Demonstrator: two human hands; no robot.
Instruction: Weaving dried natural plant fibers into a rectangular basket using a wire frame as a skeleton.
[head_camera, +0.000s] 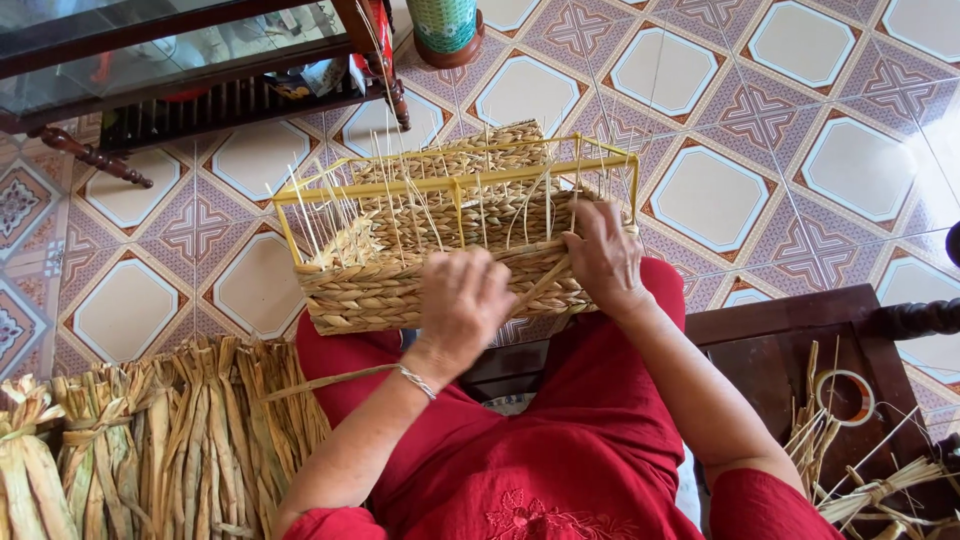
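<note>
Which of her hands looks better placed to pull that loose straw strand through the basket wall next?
Probably the right hand: its fingers sit at the loose strand slanting across the basket wall. The left hand lies flat against the woven wall, apparently steadying it.

- Woven basket (440, 262): half-finished, on a yellow wire frame (455, 183), resting on the person's lap.
- Left hand (462, 305): pressed against the near basket wall.
- Right hand (603, 258): grips a fibre strand (540, 285) at the right near corner.
- Dried reed bundles (150, 440): on the floor, near left.
- Tape roll (846, 397): on the dark wooden seat (770, 350), right.
</note>
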